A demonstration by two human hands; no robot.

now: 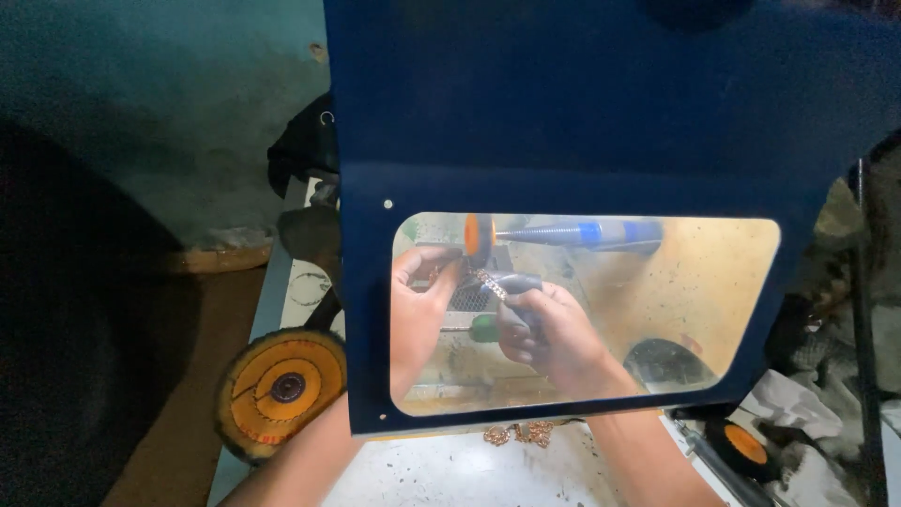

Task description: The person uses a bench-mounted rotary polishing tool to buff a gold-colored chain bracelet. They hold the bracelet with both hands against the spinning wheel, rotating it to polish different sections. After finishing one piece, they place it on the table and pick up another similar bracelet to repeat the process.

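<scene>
Behind a clear window in a dark blue guard panel, both of my hands hold a thin chain-like piece of jewellery up to a small orange polishing wheel on a horizontal spindle. My left hand pinches one end of the chain just below the wheel. My right hand grips the other end together with a dark tool. Both forearms pass under the panel's lower edge.
A large orange-centred buffing wheel lies at the lower left. More gold-coloured chain pieces rest on the speckled white bench below the panel. A smaller orange disc and crumpled cloth sit at the lower right.
</scene>
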